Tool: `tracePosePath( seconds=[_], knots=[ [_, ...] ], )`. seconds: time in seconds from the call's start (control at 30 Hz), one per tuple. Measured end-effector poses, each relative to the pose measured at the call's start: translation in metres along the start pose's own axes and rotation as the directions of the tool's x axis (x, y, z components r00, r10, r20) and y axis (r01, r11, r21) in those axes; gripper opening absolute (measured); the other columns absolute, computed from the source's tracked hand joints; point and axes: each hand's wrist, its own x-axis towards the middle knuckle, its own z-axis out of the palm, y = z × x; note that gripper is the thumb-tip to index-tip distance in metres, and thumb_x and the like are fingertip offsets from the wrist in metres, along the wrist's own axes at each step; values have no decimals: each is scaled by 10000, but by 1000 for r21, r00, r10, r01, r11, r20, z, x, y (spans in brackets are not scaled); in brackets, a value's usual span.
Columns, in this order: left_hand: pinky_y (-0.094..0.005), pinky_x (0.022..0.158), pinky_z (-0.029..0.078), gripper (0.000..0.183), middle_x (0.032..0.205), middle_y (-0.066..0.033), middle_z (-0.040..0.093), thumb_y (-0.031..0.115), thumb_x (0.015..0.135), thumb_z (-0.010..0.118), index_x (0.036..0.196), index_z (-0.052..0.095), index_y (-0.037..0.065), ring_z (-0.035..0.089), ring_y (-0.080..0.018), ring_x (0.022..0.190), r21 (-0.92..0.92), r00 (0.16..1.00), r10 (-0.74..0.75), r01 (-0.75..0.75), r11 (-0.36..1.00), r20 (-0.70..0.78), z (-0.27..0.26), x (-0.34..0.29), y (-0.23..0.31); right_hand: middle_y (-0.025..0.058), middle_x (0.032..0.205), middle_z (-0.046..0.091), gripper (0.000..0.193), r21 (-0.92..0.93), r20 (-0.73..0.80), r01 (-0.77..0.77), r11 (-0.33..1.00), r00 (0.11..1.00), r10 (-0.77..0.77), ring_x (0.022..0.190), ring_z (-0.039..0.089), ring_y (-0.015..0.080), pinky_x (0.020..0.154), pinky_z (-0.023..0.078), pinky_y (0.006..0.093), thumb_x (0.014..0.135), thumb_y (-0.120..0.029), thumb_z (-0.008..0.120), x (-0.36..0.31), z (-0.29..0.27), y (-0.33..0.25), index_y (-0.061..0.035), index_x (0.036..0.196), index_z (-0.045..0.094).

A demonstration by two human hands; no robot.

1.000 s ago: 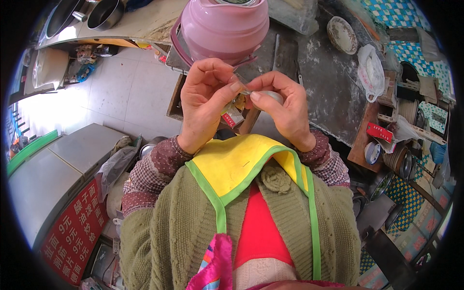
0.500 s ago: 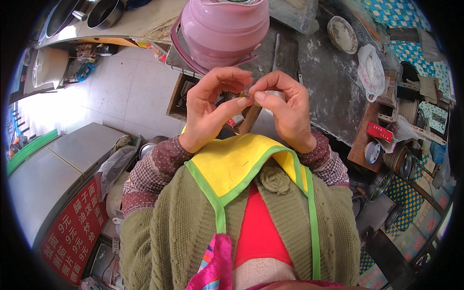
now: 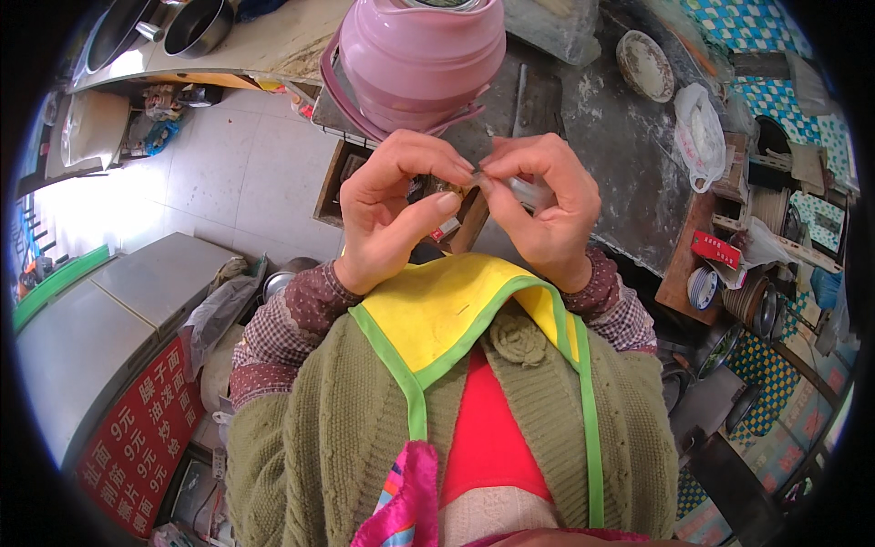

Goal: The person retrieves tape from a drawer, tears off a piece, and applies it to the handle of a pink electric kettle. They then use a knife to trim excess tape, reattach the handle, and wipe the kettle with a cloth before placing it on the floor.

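Note:
My left hand [image 3: 387, 210] is raised above the yellow apron [image 3: 447, 296], its fingers curved and its thumb apart from the index finger. Its index fingertip meets a tiny clear, shiny piece [image 3: 478, 172] at the fingertips of my right hand. Thumb and index finger of my right hand [image 3: 551, 205] pinch at that piece. A pale, glossy, roll-like thing [image 3: 531, 190] sits inside the right hand, partly covered by the fingers; its kind cannot be made out. Just beyond both hands stands a pink lidded pot [image 3: 415, 68] with a handle.
A dark, flour-dusted worktop [image 3: 620, 173] extends to the right, bearing a patterned bowl [image 3: 645, 66] and a white plastic bag [image 3: 700, 137]. Below my hands a drawer [image 3: 330, 196] stands pulled out. Pans [image 3: 199, 27] rest at the far left; a grey freezer [image 3: 82, 337] is at left.
The hands have shifted slightly: the right has moved a little right and turned, showing more of the glossy thing. The left thumb has drawn back from the right fingertips.

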Motion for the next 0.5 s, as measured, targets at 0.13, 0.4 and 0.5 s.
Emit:
tracePosePath(
  seconds=[0.13,0.4,0.5],
  knots=[
    [-298,953,514,251,1118,-112,656,-90,883,732,1108,652,-12,632,-157,1056,-150,992,-124,119,981,-24,4,-2,2,73,911,672,263,-49,-27,182,982,983,-183,868,713,289,918,594,472,752,56,790,2,-2,-1,-81,964,719],
    [-299,946,548,340,1141,-79,679,-86,880,764,1183,629,-15,667,-136,1053,-158,976,-219,216,963,-4,7,-5,5,66,927,670,290,-81,-12,228,970,973,-229,928,715,289,947,580,523,758,47,818,3,-4,-4,-80,992,702],
    [-293,945,547,313,1149,-82,682,-100,885,747,1174,652,-28,666,-132,1061,-147,975,-220,215,965,-22,9,-5,6,66,924,677,290,-94,-21,232,968,972,-235,922,717,292,947,579,523,763,35,831,3,-2,-4,-75,993,692]
  ],
)
